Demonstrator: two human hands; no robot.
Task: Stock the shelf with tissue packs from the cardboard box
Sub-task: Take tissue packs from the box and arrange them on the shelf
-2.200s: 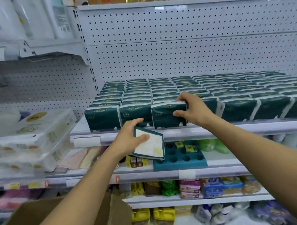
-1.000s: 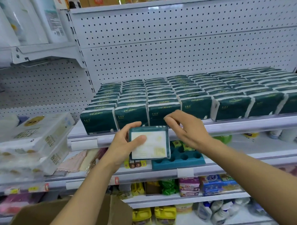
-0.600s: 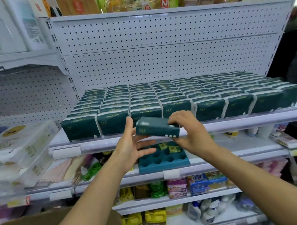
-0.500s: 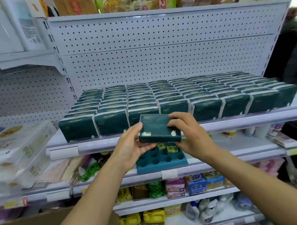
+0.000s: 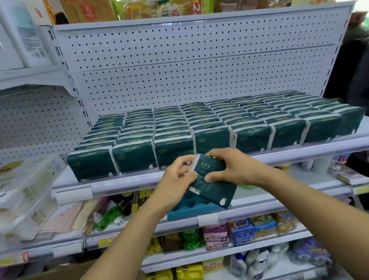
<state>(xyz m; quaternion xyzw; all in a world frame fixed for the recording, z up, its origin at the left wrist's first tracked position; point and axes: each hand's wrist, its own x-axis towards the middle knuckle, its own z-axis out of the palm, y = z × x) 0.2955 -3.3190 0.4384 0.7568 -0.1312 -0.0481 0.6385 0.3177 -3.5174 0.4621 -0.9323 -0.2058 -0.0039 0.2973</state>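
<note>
Both hands hold one dark green tissue pack (image 5: 212, 180) in front of the shelf (image 5: 139, 184), just below its front rail and near the middle of the scene. The left hand (image 5: 176, 177) grips the pack's left end, fingers curled round its white side edge. The right hand (image 5: 232, 169) clamps it from the right, fingers curled over the top edge and thumb pressed on the green face. The pack sits tilted, its lower right corner dipping toward the blue tray (image 5: 188, 208) on the shelf below.

The shelf already carries tight rows of packs (image 5: 200, 126) standing on edge, running from the front rail back toward the perforated wall (image 5: 176, 62). A corner of the cardboard box (image 5: 48, 278) shows at the near left bottom.

The likely trouble is space. The front row looks full, with no clear gap showing, so pushing this pack in could tip a neighbour forward over the rail or push a row out of line. Laid on top, the soft, slick wrapper may let it slide off. Because the pack is tilted, it may also catch the rail on the way up and twist out of the grip, dropping onto the goods beneath.
</note>
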